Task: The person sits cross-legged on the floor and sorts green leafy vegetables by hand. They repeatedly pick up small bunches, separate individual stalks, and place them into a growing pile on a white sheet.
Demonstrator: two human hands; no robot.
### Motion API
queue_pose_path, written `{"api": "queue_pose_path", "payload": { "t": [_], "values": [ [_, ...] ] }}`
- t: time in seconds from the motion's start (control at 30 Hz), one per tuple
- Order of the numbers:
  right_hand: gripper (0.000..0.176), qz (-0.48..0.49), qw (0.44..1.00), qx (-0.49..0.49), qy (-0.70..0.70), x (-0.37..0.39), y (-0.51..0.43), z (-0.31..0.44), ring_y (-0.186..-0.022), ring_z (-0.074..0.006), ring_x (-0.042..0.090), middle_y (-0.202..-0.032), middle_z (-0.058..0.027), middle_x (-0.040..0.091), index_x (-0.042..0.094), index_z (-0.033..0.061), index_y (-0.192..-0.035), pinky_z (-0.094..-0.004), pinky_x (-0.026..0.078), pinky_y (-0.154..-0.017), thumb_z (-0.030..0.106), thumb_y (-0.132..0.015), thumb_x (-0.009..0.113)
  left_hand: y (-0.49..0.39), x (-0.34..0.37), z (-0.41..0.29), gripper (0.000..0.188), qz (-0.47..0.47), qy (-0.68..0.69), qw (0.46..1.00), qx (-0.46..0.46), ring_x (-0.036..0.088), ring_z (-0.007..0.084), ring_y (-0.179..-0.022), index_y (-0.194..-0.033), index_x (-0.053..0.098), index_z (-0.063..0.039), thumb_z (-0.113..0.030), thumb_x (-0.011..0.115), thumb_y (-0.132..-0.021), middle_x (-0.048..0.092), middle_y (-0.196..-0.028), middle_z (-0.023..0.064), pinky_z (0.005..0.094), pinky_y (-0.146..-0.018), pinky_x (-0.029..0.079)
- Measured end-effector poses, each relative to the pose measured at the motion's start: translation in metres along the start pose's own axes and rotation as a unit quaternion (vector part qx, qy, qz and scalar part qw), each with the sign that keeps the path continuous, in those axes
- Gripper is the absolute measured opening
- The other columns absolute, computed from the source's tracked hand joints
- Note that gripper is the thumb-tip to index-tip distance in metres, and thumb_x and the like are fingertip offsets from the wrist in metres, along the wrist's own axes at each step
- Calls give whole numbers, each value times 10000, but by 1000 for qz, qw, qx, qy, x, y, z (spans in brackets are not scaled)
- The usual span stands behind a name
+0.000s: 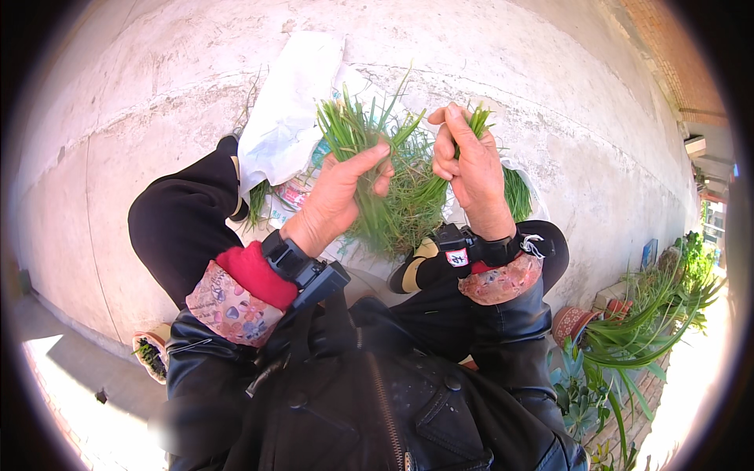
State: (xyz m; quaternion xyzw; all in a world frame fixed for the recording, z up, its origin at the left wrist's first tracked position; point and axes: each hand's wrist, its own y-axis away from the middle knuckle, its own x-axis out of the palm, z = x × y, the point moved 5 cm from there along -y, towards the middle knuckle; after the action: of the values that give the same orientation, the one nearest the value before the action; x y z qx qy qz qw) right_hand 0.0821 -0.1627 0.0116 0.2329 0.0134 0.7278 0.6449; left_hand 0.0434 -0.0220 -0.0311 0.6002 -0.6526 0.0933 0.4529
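My left hand (pixel 344 197) grips a thick bunch of long green grass-like leaves (pixel 347 126), its cut ends pointing up and away from me. To its right, my right hand (pixel 468 150) holds a smaller bunch of green stalks (pixel 480 120) between fingers and palm. Below and between the hands lies a loose heap of green and dry blades (pixel 415 206) on printed white sacking. A white woven plastic sack (pixel 288 106) lies at the left, with green leaves (pixel 257 203) by its lower edge. More green leaves (pixel 517 194) lie in white plastic beside my right wrist.
Pale concrete ground (pixel 177 106) surrounds the sacking. My bent knees flank the heap. At the lower right stand a patterned plant pot (pixel 571 325) and several leafy plants (pixel 636 335). Another pot (pixel 154 356) with soil and small plants stands at the lower left.
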Motion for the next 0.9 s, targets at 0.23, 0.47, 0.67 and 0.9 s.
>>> {"api": "queue_pose_path", "payload": {
  "t": [0.23, 0.47, 0.67, 0.9],
  "values": [
    [239, -23, 999, -33, 36, 10, 1, -6, -423, -35, 246, -528, 62, 338, 561, 2, -878, -193, 236, -414, 235, -886, 506, 1, 2, 4, 178, -2, 3, 1000, -12, 501, 118, -562, -920, 551, -48, -145, 620, -787, 550, -689, 38, 229, -504, 394],
    [231, -190, 943, -260, -86, -64, 12, 71, -496, -52, 269, -664, 13, 408, 541, 0, -859, -203, 236, -439, 229, -881, 520, -3, -7, 5, 193, 4, 21, 999, -40, 475, 110, -518, -944, 562, -22, -145, 600, -800, 540, -650, 35, 231, -487, 377],
    [265, -229, 901, -363, -57, -89, 36, 107, -577, -100, 362, -649, -4, 398, 499, 48, -763, -225, 301, -489, 264, -910, 452, -1, -3, 1, 223, 27, -16, 999, -12, 425, 110, -494, -988, 504, 7, -151, 532, -833, 496, -651, 33, 249, -509, 346],
    [267, -40, 991, -75, -108, -29, 2, 36, -435, -69, 310, -505, 41, 312, 497, 53, -735, -226, 282, -429, 270, -891, 490, 3, 4, 3, 249, 43, -58, 997, -28, 420, 101, -491, -1007, 503, 14, -169, 535, -840, 493, -660, 42, 243, -500, 346]
  ]
}}
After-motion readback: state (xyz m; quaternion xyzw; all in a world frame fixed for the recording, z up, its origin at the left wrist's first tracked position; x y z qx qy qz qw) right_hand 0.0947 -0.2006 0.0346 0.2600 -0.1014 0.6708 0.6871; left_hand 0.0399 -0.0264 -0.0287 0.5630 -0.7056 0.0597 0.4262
